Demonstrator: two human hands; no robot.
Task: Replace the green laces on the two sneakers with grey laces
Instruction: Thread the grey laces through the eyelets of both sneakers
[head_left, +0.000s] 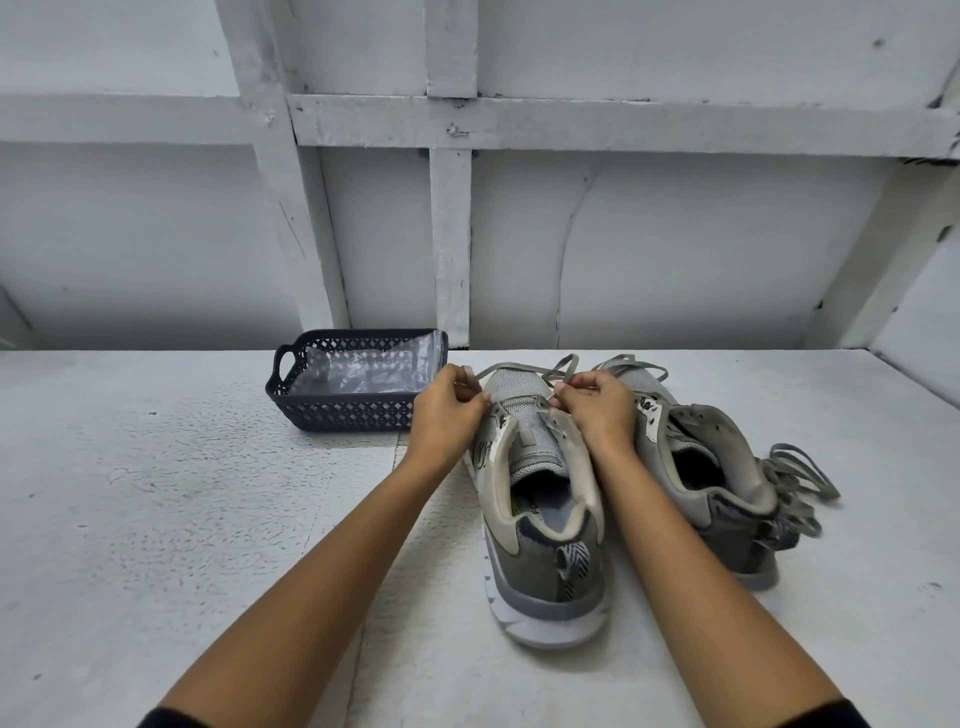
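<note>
Left sneaker (540, 519) and right sneaker (717, 467) stand side by side on the white counter (156, 493), heels toward the wearer. The left hand (447, 410) and right hand (597, 410) each keep a pinching grip, fingers curled, on one end of the lace (519, 369) at the left sneaker's front eyelets, with slack looping over the toe. Loose laces (800, 478) are heaped against the right sneaker's outer side, colour grey-olive and hard to call; a dark basket (332, 410) holding a plastic bag (363, 371) sits just beyond the left hand, which hides its corner.

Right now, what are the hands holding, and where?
The left hand and right hand each pinch one strand of the flat greyish shoelace beside the front eyelets of the nearer grey sneaker.
</note>
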